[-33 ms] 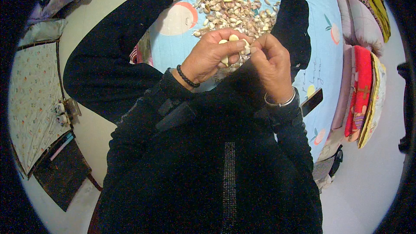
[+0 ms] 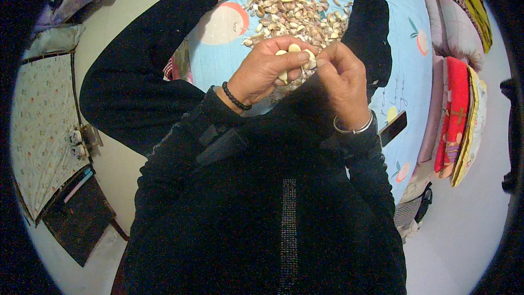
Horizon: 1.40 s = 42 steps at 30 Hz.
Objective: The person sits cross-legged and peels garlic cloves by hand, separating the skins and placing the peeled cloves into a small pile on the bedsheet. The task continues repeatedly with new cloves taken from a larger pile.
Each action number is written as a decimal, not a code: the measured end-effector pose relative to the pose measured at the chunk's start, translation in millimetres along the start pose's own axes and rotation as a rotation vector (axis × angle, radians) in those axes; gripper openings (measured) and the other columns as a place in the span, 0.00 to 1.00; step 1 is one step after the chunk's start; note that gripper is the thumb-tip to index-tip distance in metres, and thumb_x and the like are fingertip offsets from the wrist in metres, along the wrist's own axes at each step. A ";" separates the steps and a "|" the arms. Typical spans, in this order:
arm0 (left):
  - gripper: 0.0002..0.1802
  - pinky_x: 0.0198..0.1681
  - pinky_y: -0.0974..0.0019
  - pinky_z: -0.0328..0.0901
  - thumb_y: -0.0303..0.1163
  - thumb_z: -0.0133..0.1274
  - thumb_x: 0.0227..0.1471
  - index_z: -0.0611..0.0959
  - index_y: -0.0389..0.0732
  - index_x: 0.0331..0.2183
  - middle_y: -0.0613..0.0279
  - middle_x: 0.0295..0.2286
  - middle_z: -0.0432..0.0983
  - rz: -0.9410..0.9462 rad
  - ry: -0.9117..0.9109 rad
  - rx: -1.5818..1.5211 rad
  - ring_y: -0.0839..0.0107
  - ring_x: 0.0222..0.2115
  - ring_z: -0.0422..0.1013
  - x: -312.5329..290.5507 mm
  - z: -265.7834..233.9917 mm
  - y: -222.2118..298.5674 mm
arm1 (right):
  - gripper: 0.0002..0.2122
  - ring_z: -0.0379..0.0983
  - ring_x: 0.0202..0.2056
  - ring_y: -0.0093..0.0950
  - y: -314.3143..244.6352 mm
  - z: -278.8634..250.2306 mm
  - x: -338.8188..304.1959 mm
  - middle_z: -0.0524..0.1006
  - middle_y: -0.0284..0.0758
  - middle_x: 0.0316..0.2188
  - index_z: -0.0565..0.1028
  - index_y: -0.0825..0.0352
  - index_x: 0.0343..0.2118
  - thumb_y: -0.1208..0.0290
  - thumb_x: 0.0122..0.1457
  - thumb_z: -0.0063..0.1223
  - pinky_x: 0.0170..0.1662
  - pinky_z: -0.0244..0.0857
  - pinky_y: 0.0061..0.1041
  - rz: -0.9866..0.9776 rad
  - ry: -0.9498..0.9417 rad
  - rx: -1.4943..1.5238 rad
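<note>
My left hand (image 2: 267, 71), with a dark beaded bracelet at its wrist, is closed around several pale peeled garlic cloves (image 2: 294, 48). One more garlic clove (image 2: 311, 60) sticks out at its fingertips, with bits of papery skin by it. Thumb and forefinger of my right hand (image 2: 344, 79), which wears a silver bangle, pinch at the edge of that clove. What exactly lies between these fingertips is too small to make out. Just beyond both hands, a heap of unpeeled garlic cloves (image 2: 295, 5) spreads over a blue patterned sheet (image 2: 218, 60) between my legs.
A dark phone (image 2: 393, 129) lies on the sheet by my right forearm. Folded red and yellow blankets (image 2: 456, 117) are stacked along the right side. At the left stands a low table with a patterned cover (image 2: 46, 125). My bent left leg (image 2: 136, 71) flanks the heap.
My right fingertips have shifted very slightly at the clove, and a little more of its pale surface shows. The left hand and the heap stay as they were.
</note>
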<state>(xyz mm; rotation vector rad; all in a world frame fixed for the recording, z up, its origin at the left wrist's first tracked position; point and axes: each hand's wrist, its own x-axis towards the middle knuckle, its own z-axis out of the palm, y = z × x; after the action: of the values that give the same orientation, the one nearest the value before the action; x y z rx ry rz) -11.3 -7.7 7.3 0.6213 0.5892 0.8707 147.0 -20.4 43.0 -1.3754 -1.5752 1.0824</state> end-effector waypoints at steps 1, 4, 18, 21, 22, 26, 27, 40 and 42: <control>0.13 0.22 0.83 0.56 0.30 0.50 0.51 0.76 0.33 0.39 0.68 0.25 0.70 -0.008 -0.006 -0.006 0.84 0.20 0.60 -0.1 0.2 0.5 | 0.05 0.62 0.21 0.17 2.2 -1.9 0.7 0.69 0.30 0.18 0.69 0.69 0.22 0.75 0.51 0.48 0.24 0.57 0.18 -0.005 -0.001 0.018; 0.15 0.22 0.83 0.56 0.30 0.50 0.51 0.75 0.33 0.40 0.67 0.26 0.71 -0.027 -0.023 -0.018 0.84 0.20 0.60 -0.8 0.6 2.8 | 0.06 0.62 0.22 0.17 6.6 -11.0 2.7 0.69 0.29 0.19 0.70 0.69 0.22 0.74 0.52 0.47 0.26 0.58 0.18 0.116 0.091 0.105; 0.14 0.22 0.81 0.58 0.29 0.47 0.49 0.74 0.35 0.40 0.69 0.26 0.71 -0.013 0.134 0.062 0.83 0.21 0.63 6.3 -13.7 -20.7 | 0.08 0.69 0.26 0.39 10.2 -8.9 -1.6 0.72 0.41 0.24 0.73 0.68 0.27 0.69 0.47 0.54 0.31 0.63 0.33 -0.375 0.059 -0.478; 0.14 0.29 0.76 0.63 0.23 0.47 0.47 0.74 0.36 0.40 0.67 0.30 0.71 -0.070 0.143 0.126 0.79 0.28 0.66 9.9 -12.5 -17.6 | 0.04 0.64 0.24 0.40 4.0 -2.2 5.3 0.66 0.40 0.20 0.69 0.66 0.23 0.73 0.45 0.50 0.27 0.58 0.35 -0.480 0.042 -0.672; 0.13 0.29 0.76 0.63 0.24 0.48 0.49 0.74 0.36 0.39 0.67 0.30 0.71 -0.144 0.166 0.053 0.78 0.28 0.66 10.3 -11.5 -14.9 | 0.03 0.63 0.23 0.40 2.5 1.2 5.9 0.65 0.40 0.19 0.67 0.66 0.22 0.75 0.45 0.48 0.26 0.57 0.37 -0.480 0.069 -0.694; 0.10 0.15 0.82 0.54 0.27 0.47 0.52 0.73 0.33 0.38 0.69 0.21 0.67 -0.145 0.157 0.018 0.84 0.16 0.60 5.2 -5.0 -8.4 | 0.06 0.63 0.24 0.40 2.1 1.0 3.9 0.64 0.41 0.20 0.64 0.66 0.23 0.73 0.45 0.49 0.28 0.58 0.36 -0.590 0.079 -0.692; 0.10 0.15 0.82 0.54 0.27 0.47 0.52 0.73 0.33 0.38 0.69 0.21 0.67 -0.125 0.111 -0.030 0.84 0.16 0.60 4.7 -3.2 -6.9 | 0.06 0.65 0.25 0.40 1.7 -0.3 2.5 0.65 0.40 0.20 0.64 0.66 0.23 0.72 0.44 0.49 0.28 0.59 0.36 -0.592 0.063 -0.716; 0.11 0.15 0.82 0.55 0.27 0.45 0.53 0.72 0.34 0.40 0.64 0.27 0.71 -0.042 0.013 -0.178 0.84 0.17 0.60 -2.6 4.2 2.0 | 0.11 0.67 0.26 0.41 -22.5 -22.5 -22.0 0.68 0.43 0.22 0.67 0.69 0.23 0.66 0.51 0.51 0.29 0.60 0.35 -0.188 0.116 -0.445; 0.11 0.15 0.82 0.55 0.27 0.45 0.53 0.71 0.35 0.40 0.65 0.27 0.70 -0.057 0.031 -0.260 0.84 0.18 0.60 -2.0 3.6 1.4 | 0.12 0.68 0.27 0.42 -21.9 -17.3 -22.3 0.69 0.43 0.22 0.65 0.68 0.23 0.65 0.52 0.51 0.29 0.61 0.36 -0.258 0.044 -0.465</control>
<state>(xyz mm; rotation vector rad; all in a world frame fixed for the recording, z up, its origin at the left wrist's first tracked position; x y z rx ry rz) -10.5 -9.6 11.2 0.3543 0.5086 0.8876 158.4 -41.9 69.1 -1.4208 -1.9883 0.5461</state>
